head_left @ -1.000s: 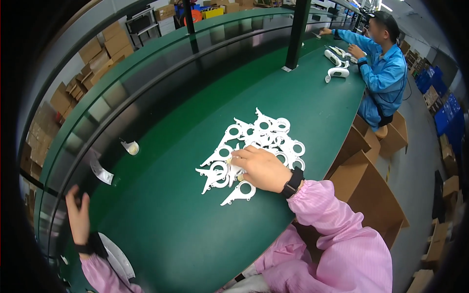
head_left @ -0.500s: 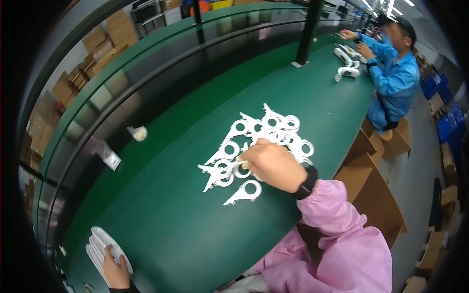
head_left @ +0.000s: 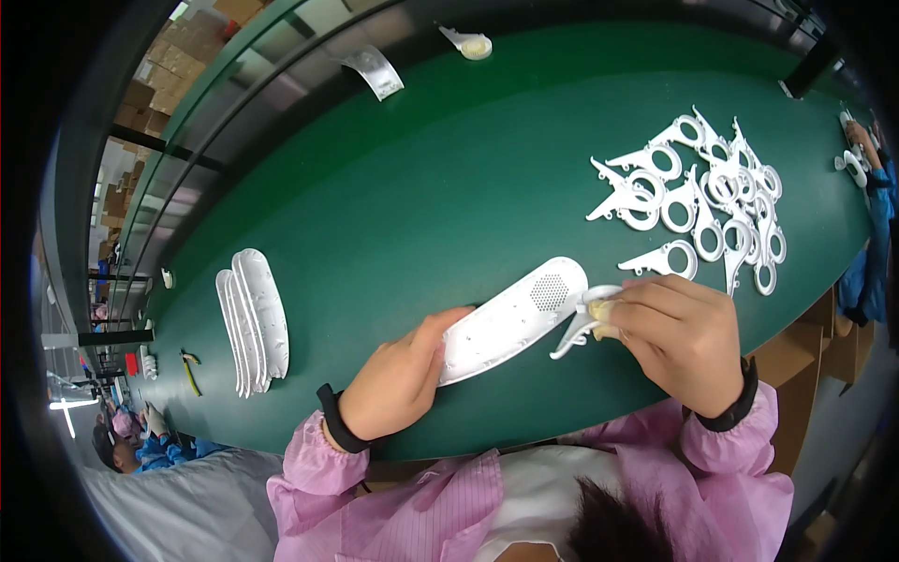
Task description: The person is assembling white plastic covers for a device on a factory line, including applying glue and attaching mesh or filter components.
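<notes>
My left hand is closed on the near end of a long white plastic shell, round-ended, with its hollow side up. A patch of small holes shows at the shell's far end. In my right hand a white ring-shaped plastic part with a pointed tail is pinched, right beside that perforated end. Whether the two pieces touch I cannot tell. Yellowish covers wrap some of my right fingertips. Farther right lies a loose pile of similar ring parts, one of them just beyond my right hand.
Several matching white shells stand nested on the green table at left. Beyond them lie yellow-handled pliers. Along the back are a curved white piece and a ring part with a yellowish centre. Other people work at both ends.
My right hand has left the pile with a ring part and come nearer me. One shell has come off the stack into my left hand. The view has swung left.
</notes>
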Demonstrator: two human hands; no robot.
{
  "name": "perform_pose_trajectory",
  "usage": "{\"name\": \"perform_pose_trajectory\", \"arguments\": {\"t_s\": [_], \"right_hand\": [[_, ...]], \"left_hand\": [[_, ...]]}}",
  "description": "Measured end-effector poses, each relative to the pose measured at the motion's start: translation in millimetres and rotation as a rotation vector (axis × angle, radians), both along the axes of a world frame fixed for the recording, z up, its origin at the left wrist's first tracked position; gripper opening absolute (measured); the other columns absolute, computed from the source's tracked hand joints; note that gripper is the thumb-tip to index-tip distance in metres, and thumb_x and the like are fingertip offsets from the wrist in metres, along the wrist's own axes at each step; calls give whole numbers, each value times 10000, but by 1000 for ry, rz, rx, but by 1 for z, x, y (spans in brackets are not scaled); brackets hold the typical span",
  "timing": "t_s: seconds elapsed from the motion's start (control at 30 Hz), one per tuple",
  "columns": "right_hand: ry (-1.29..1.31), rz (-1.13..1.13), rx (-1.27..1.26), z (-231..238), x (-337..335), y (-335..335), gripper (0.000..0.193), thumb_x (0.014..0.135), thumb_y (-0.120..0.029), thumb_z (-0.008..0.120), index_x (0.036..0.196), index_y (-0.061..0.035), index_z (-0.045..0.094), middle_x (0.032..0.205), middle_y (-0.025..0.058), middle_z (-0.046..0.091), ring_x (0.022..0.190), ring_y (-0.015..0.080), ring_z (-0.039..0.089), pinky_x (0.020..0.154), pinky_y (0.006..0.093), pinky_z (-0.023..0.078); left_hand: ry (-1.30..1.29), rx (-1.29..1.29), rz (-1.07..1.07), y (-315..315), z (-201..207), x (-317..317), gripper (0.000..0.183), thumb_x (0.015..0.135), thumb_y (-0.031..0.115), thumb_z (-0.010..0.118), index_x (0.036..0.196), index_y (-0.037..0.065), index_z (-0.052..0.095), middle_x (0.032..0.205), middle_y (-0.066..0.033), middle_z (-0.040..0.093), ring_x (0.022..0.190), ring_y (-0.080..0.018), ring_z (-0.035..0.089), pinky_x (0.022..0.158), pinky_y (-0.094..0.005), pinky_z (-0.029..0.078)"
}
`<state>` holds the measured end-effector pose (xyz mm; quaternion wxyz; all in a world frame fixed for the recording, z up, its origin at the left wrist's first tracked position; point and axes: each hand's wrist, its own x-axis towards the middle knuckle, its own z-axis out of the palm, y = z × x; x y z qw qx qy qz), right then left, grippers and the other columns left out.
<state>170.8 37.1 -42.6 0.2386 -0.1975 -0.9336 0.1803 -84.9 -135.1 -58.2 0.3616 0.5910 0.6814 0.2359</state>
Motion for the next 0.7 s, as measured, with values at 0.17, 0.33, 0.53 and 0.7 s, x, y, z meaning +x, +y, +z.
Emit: {"name": "perform_pose_trajectory", "arguments": {"t_s": [0.17,0.33,0.53,0.7], "right_hand": [[79,-93,106,-21,-13,-6,164,738,-84,791,892,-89,733,813,22,694,740,202,674,587,312,539],[8,-82,67,-25,-31,-10,165,741,-70,777,896,-77,719,794,22,677,684,194,641,553,324,518],[-55,-90,65,-31,-48,-15,171,727,-51,759,890,-58,710,761,24,648,656,208,616,547,336,509],[-132,-124,-16,-31,-57,-18,152,719,-87,758,859,-59,706,747,36,627,649,229,608,543,353,502]], "left_hand": [[43,-35,-53,7,-6,-3,421,998,129,526,1397,33,431,1107,-269,654,910,-435,669,769,-466,545],[107,112,-103,3,-18,-5,569,941,277,666,1397,32,431,1142,-237,647,910,-402,671,761,-447,547],[158,156,-98,3,-19,-4,652,890,312,741,1387,21,436,1168,-219,644,910,-391,673,770,-444,550],[155,137,-82,2,-21,-4,719,869,323,763,1424,21,419,1160,-217,647,907,-392,672,775,-445,552]]}}
